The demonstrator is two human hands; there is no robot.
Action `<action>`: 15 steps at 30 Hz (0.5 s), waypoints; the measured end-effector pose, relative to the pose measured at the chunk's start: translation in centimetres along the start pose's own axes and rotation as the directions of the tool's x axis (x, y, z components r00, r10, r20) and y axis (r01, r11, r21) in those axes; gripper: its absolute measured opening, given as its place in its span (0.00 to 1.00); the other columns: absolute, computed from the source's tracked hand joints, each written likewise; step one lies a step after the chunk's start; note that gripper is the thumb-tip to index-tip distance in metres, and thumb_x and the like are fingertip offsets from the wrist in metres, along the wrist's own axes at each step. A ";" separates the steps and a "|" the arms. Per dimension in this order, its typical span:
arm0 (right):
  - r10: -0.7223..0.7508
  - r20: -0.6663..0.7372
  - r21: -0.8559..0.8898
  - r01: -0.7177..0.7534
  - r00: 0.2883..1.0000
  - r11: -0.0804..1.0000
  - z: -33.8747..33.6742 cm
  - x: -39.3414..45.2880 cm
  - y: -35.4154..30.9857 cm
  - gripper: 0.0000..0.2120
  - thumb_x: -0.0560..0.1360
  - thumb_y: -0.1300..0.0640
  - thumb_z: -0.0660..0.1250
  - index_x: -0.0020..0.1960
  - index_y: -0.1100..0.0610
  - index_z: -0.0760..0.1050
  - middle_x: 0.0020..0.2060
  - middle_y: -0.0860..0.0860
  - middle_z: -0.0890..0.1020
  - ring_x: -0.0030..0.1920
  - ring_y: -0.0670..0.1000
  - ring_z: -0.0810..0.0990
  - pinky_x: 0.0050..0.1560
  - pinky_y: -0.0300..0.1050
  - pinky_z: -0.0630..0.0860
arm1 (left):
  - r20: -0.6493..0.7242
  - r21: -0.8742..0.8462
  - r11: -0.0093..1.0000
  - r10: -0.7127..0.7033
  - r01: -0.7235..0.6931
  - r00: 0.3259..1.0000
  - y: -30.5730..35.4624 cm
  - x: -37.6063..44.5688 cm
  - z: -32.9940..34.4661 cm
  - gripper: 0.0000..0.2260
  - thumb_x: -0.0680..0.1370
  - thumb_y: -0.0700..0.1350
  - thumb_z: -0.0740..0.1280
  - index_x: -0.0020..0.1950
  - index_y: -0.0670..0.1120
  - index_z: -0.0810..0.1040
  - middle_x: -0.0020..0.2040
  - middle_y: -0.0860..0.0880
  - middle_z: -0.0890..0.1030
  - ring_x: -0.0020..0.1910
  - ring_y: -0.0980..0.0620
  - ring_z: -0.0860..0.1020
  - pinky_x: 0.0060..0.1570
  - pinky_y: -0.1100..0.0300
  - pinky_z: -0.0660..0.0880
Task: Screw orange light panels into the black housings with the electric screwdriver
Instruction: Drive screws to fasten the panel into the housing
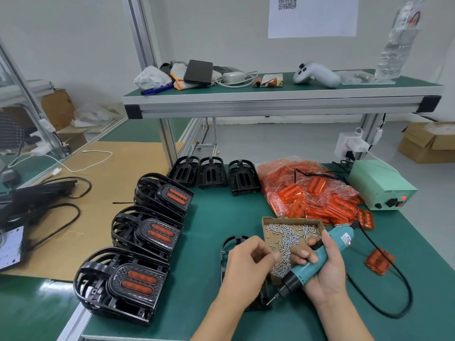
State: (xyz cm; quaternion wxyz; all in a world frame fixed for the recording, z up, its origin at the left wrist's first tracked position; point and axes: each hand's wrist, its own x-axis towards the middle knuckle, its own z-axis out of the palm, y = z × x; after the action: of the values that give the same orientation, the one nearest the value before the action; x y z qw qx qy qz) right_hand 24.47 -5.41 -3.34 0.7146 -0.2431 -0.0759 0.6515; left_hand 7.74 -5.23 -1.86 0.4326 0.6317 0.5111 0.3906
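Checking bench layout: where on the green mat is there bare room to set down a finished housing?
Bare mat lies between the finished housing stacks, the empty housings and the screw box. Crowded at right: the bag of orange panels and the screwdriver cable.

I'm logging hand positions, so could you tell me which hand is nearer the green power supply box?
Right. The right hand, gripping the screwdriver, lies below-left of the power supply; the left hand is farther left.

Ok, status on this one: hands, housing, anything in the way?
Right hand grips electric screwdriver. Left hand pinching at screw box, over black housing. Nothing in the way.
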 end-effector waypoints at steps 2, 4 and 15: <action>0.009 0.000 0.005 -0.009 1.000 1.000 0.0 0.0 0.0 0.16 0.77 0.46 0.69 0.37 0.55 0.73 0.24 0.46 0.65 0.29 0.46 0.68 0.28 0.36 0.70 | -0.014 -0.091 0.995 -0.041 0.040 0.999 -0.2 -1.4 -0.7 0.09 0.73 0.55 0.75 0.41 0.52 0.79 0.35 0.49 0.84 0.35 0.52 0.82 0.39 0.60 0.78; 0.013 -0.001 0.017 -0.013 1.000 1.000 -0.1 0.1 0.0 0.15 0.76 0.46 0.69 0.36 0.54 0.73 0.25 0.46 0.65 0.30 0.45 0.69 0.28 0.36 0.70 | -0.025 -0.161 0.985 -0.070 0.065 0.997 -0.6 -2.8 -1.4 0.07 0.72 0.52 0.76 0.41 0.52 0.81 0.36 0.47 0.84 0.35 0.51 0.84 0.38 0.63 0.77; -0.042 -0.033 0.126 0.046 0.999 0.991 1.4 0.2 0.3 0.16 0.68 0.46 0.78 0.39 0.52 0.72 0.25 0.44 0.66 0.30 0.44 0.69 0.30 0.35 0.70 | -0.182 -0.378 0.907 -0.272 0.188 0.945 -2.4 -6.3 -3.5 0.10 0.77 0.44 0.75 0.36 0.45 0.84 0.33 0.40 0.83 0.29 0.46 0.82 0.34 0.58 0.77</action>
State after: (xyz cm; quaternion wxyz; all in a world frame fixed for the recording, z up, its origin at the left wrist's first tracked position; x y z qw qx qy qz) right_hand 23.68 -4.91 -2.28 0.7438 -0.2051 -0.0288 0.6355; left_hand 2.67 -10.70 -3.32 0.5206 0.4284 0.5500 0.4928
